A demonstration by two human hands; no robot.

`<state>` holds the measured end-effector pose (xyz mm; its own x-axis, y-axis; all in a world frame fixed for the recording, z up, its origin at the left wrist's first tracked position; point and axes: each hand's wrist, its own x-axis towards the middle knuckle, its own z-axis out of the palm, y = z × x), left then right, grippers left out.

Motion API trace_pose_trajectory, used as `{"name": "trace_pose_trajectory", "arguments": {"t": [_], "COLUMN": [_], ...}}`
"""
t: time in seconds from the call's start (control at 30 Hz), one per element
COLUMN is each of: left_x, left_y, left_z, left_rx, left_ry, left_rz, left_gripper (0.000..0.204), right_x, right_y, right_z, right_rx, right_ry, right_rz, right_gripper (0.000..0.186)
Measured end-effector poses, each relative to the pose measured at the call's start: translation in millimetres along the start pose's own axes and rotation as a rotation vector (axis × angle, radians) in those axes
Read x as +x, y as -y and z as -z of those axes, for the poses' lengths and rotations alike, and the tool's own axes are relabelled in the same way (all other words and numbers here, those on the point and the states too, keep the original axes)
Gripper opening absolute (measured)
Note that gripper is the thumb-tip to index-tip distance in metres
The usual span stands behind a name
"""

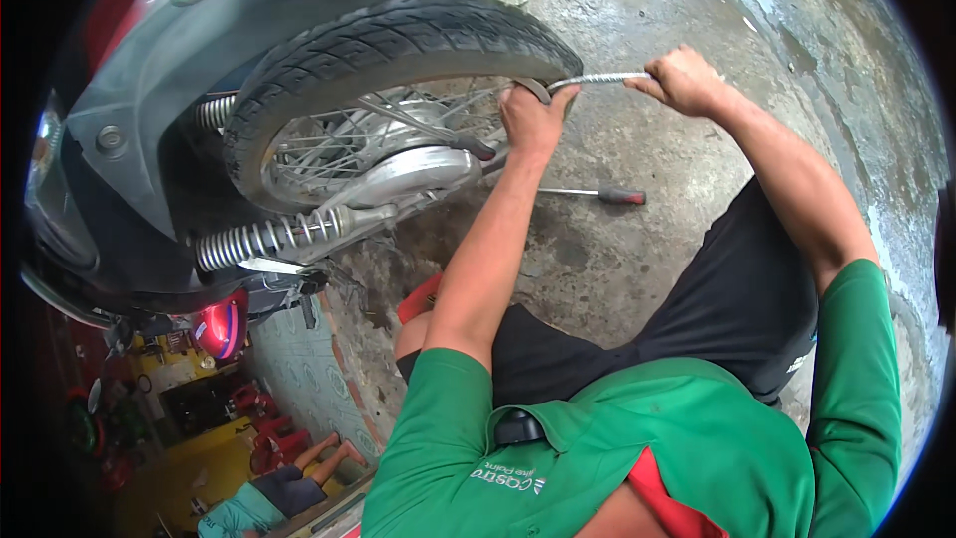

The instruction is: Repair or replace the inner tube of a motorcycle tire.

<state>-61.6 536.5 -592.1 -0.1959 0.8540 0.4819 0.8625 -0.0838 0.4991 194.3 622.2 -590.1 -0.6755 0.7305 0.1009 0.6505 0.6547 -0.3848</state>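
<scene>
A motorbike's rear tyre (378, 45) surrounds a spoked wheel with a silver hub (418, 174). My left hand (533, 120) is closed at the tyre's right-hand edge, fingers round the rim area beside the bent end of a ridged metal bar (602, 78); exactly what it grips is partly hidden. My right hand (680, 82) grips that bar's outer end, holding it out to the right. A dark handle (473, 146) lies across the spokes. Below the wheel, a screwdriver with a black and red handle (622, 197) lies on the concrete.
The motorbike's grey bodywork (119, 159) and spring shock absorber (264, 239) border the wheel at left. A pink helmet (217, 327) hangs below. At lower left, another person (249, 503) lies in a cluttered room beside a tiled strip. Wet concrete (817, 60) extends right.
</scene>
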Motion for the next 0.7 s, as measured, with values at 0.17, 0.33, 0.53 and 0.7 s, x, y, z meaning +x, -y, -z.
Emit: {"name": "trace_pose_trajectory", "arguments": {"t": [0.17,0.33,0.53,0.7], "left_x": [3.5,10.5,18.8,28.3], "left_y": [4.9,-4.7,1.1,14.6], "left_z": [12.7,25.7,56.7,60.6], "left_rx": [-0.156,-0.111,-0.213,-0.826], "left_ry": [0.026,0.166,0.533,0.643], "left_rz": [-0.053,-0.03,0.11,0.267], "left_gripper": [0.039,0.038,0.05,0.076], "right_x": [-33.0,-41.8,-50.7,-93.5], "right_y": [57.1,101.1,84.8,67.5], "right_z": [-5.7,-0.3,30.8,64.6], "right_rx": [0.272,0.795,1.44,1.555], "right_ry": [0.172,0.377,0.638,0.749], "right_rz": [-0.324,-0.567,-0.622,-0.355], "right_gripper": [0.076,0.066,0.046,0.038]}}
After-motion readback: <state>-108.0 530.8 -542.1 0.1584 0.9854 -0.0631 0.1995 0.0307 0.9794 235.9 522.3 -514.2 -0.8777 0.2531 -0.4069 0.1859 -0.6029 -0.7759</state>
